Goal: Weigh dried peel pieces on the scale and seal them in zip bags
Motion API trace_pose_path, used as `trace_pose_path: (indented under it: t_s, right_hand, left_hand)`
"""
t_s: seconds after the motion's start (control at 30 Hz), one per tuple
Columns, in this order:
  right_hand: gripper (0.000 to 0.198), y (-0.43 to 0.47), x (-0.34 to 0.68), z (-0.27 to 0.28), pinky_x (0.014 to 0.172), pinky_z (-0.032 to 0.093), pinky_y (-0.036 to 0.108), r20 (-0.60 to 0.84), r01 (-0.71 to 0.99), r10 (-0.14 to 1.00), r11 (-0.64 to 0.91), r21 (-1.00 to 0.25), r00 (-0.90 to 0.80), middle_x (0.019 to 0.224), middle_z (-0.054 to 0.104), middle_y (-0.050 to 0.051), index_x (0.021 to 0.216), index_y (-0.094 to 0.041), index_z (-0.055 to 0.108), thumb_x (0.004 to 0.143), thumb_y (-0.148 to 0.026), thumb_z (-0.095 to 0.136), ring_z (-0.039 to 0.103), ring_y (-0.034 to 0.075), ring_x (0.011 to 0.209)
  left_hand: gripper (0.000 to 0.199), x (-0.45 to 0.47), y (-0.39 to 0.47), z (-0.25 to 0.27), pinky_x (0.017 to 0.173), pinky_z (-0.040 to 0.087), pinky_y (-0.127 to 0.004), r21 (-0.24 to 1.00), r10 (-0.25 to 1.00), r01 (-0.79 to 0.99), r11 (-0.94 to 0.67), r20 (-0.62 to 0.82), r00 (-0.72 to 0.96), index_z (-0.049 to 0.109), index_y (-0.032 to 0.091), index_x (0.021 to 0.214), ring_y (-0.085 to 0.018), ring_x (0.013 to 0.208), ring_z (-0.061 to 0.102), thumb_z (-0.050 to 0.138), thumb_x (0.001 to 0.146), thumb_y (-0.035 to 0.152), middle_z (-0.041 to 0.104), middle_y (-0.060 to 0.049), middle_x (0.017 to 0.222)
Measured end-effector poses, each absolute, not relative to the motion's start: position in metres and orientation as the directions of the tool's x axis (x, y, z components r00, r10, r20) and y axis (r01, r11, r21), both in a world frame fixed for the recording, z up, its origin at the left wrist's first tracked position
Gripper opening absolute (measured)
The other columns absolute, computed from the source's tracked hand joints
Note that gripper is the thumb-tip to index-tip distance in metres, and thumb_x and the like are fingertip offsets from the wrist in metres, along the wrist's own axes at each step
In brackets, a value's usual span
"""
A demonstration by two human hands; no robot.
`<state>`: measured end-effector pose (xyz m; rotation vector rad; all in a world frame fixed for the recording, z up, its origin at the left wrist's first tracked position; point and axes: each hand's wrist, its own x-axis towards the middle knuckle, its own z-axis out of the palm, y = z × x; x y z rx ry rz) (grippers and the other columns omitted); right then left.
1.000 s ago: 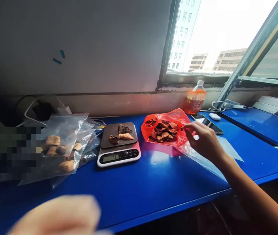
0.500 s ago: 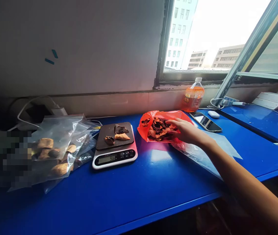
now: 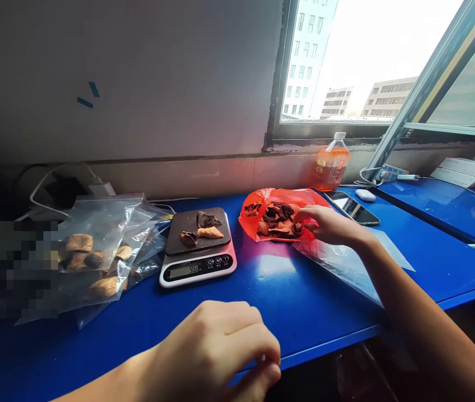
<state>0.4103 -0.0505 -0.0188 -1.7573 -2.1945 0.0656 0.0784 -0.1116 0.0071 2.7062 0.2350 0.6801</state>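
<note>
My right hand (image 3: 325, 224) reaches in from the right at the mouth of a red plastic bag (image 3: 248, 224). Its fingers curl down onto dried reddish-brown pieces (image 3: 279, 215) inside; the fingertips are partly hidden among them. In the foreground is my left hand (image 3: 220, 343), raised in front of the desk edge, with curled fingers, thumb tip close to the index finger and nothing visible between them. Left of the bag stands a kitchen scale (image 3: 197, 273) reading about 96, the decimal point unclear. On its plate lie a dark chunk (image 3: 207, 219), a tan piece (image 3: 210, 232) and a brown curled piece (image 3: 188, 238).
Clear zip bags (image 3: 103, 220) with tan chunks lie at left on the blue desk (image 3: 137, 340). A flat clear bag (image 3: 346, 262) lies under my right forearm. Behind are an orange drink bottle (image 3: 332, 164), a phone (image 3: 352, 207) and a white earphone case (image 3: 365, 195).
My left hand has come into view at the bottom. My right hand has shifted slightly right, its fingers more curled, and the pieces in the red bag lie differently.
</note>
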Motion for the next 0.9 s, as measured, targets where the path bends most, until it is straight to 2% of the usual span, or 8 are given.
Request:
trace_pose_path:
  t_s: [0.07, 0.17, 0.27, 0.47, 0.6, 0.7, 0.8, 0.9]
  right_hand:
    - [0.032, -0.052, 0.409, -0.018, 0.077, 0.051, 0.029, 0.255, 0.922, 0.948, 0.263, -0.285, -0.191, 0.100, 0.069, 0.004, 0.098, -0.023, 0.066, 0.074, -0.007, 0.052, 0.064, 0.020, 0.088]
    - [0.032, -0.054, 0.410, -0.018, 0.075, 0.051, 0.029, 0.261, 0.915, 0.948, 0.263, -0.305, -0.185, 0.097, 0.069, 0.005, 0.101, -0.023, 0.065, 0.076, -0.008, 0.051, 0.064, 0.020, 0.086]
    - [0.027, -0.054, 0.412, -0.019, 0.072, 0.050, 0.028, 0.166, 0.934, 0.965, 0.244, -0.263, -0.205, 0.094, 0.068, 0.005, 0.093, -0.020, 0.064, 0.074, -0.006, 0.051, 0.062, 0.019, 0.084]
    - [0.004, -0.051, 0.410, -0.019, 0.075, 0.048, 0.030, 0.186, 0.930, 0.949, 0.294, -0.221, -0.256, 0.094, 0.062, 0.008, 0.081, -0.019, 0.062, 0.081, -0.023, 0.060, 0.057, 0.021, 0.087]
    - [0.025, -0.053, 0.412, -0.017, 0.072, 0.045, 0.031, 0.187, 0.949, 0.959, 0.249, -0.192, -0.214, 0.081, 0.059, 0.007, 0.075, -0.019, 0.059, 0.085, -0.041, 0.059, 0.054, 0.022, 0.086]
    - [0.024, -0.054, 0.410, -0.019, 0.069, 0.043, 0.030, 0.196, 0.942, 0.955, 0.263, -0.209, -0.223, 0.081, 0.060, 0.005, 0.075, -0.019, 0.057, 0.084, -0.040, 0.059, 0.054, 0.020, 0.082]
    - [0.012, -0.046, 0.398, -0.021, 0.075, 0.044, 0.030, 0.359, 0.904, 0.904, 0.336, -0.263, -0.232, 0.091, 0.062, 0.006, 0.084, -0.019, 0.058, 0.084, -0.031, 0.057, 0.055, 0.020, 0.087]
    - [0.010, -0.025, 0.379, -0.021, 0.078, 0.043, 0.030, 0.455, 0.918, 0.868, 0.328, -0.223, -0.199, 0.088, 0.063, 0.007, 0.080, -0.019, 0.057, 0.085, -0.017, 0.048, 0.055, 0.019, 0.087]
  left_hand:
    - [0.010, 0.087, -0.107, -0.004, 0.061, 0.045, -0.021, 0.396, 0.206, 0.020, -0.918, 0.435, 0.876, 0.056, 0.019, 0.082, -0.011, 0.065, 0.057, 0.051, 0.089, 0.013, 0.065, -0.001, 0.075]
    - [0.014, 0.095, -0.100, -0.028, 0.054, 0.041, -0.025, 0.296, 0.079, -0.058, -0.953, 0.428, 0.900, 0.055, 0.019, 0.076, -0.011, 0.058, 0.052, 0.054, 0.090, 0.018, 0.061, 0.000, 0.067]
    - [0.018, 0.094, -0.097, -0.043, 0.048, 0.034, -0.029, 0.198, -0.024, -0.119, -0.973, 0.426, 0.904, 0.055, 0.019, 0.073, -0.013, 0.052, 0.044, 0.055, 0.091, 0.021, 0.056, 0.001, 0.062]
    - [0.023, 0.085, -0.098, -0.030, 0.047, 0.033, -0.030, 0.175, 0.073, -0.010, -0.984, 0.463, 0.883, 0.053, 0.019, 0.069, -0.013, 0.050, 0.041, 0.048, 0.091, 0.013, 0.052, 0.001, 0.057]
    - [0.015, 0.088, -0.087, -0.009, 0.054, 0.041, -0.027, 0.240, 0.091, -0.019, -0.971, 0.438, 0.894, 0.058, 0.017, 0.080, -0.013, 0.057, 0.050, 0.047, 0.088, 0.010, 0.060, -0.002, 0.066]
    - [0.011, 0.109, -0.069, 0.010, 0.066, 0.048, -0.025, 0.211, 0.100, 0.029, -0.977, 0.336, 0.937, 0.061, 0.016, 0.093, -0.014, 0.072, 0.058, 0.050, 0.090, 0.015, 0.065, -0.005, 0.084]
    - [0.018, 0.145, -0.043, 0.029, 0.082, 0.048, -0.027, 0.040, 0.116, 0.110, -0.993, 0.260, 0.959, 0.061, 0.012, 0.105, -0.018, 0.089, 0.062, 0.049, 0.092, 0.014, 0.066, -0.010, 0.099]
    - [0.026, 0.179, -0.011, 0.045, 0.082, 0.046, -0.028, -0.168, 0.205, 0.220, -0.961, 0.103, 0.973, 0.062, 0.010, 0.107, -0.020, 0.094, 0.062, 0.048, 0.086, 0.003, 0.066, -0.012, 0.105]
